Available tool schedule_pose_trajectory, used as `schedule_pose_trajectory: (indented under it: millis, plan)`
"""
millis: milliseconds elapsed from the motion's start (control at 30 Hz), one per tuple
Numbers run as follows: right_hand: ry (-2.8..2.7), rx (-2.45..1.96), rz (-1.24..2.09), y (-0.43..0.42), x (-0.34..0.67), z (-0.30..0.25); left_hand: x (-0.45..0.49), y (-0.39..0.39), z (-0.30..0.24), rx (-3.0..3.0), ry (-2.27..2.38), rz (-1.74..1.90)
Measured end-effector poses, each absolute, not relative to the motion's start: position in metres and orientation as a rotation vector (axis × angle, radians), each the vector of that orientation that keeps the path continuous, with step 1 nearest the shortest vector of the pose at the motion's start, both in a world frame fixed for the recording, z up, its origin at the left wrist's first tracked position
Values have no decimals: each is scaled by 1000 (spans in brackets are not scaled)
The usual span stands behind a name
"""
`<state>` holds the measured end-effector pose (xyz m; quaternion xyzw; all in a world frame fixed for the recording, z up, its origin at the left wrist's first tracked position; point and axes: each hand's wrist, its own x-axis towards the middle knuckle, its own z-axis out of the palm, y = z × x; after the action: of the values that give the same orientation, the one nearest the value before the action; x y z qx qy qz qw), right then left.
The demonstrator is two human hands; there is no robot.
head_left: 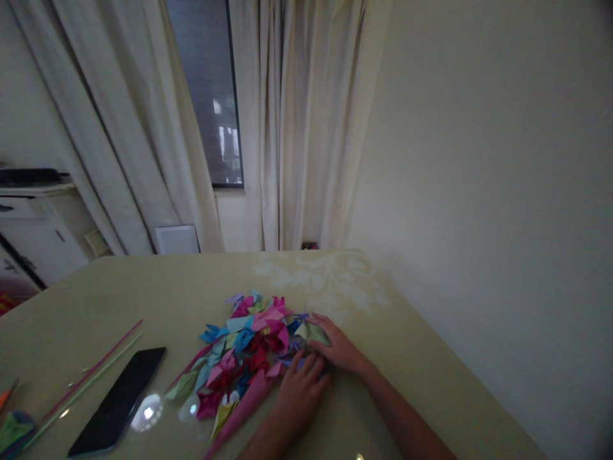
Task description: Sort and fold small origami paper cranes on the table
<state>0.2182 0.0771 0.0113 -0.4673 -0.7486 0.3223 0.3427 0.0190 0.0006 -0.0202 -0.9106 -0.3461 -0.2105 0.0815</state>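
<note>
A heap of folded coloured paper pieces [258, 345], in pink, red, blue, purple and pale green, lies on the table. Both my hands rest at its right edge. My left hand [304, 386] lies low over the near right side, fingers apart and slightly bent, touching purple paper. Just beyond it, my right hand [335, 345] has thumb and fingers spread around a pale green folded paper [313, 333], touching it; I see no firm grip. A long pink paper cone [246, 402] sticks out of the heap toward me, beside my left wrist.
Left of the heap, a black phone [119, 399] lies on the glossy table [182, 281]. Farther left are a thin pink stick [103, 360] and a green stick [96, 377], with a blurred green-and-blue item [16, 431] at the corner. A wall [479, 223] borders the table's right side.
</note>
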Motion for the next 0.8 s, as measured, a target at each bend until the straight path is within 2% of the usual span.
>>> schedule_pose_trajectory:
  millis: [167,500,800]
  plan:
    - [-1698,-1277,759,45,218,-6,7,16,-36,-2630,-1293,-637]
    - [-1842,-1501,517,37,206,3,-1,0,-28,-2494,-1491,-834]
    - [-1451,-1377,706,44,222,0,-7,2,-24,-2545,-1542,-817]
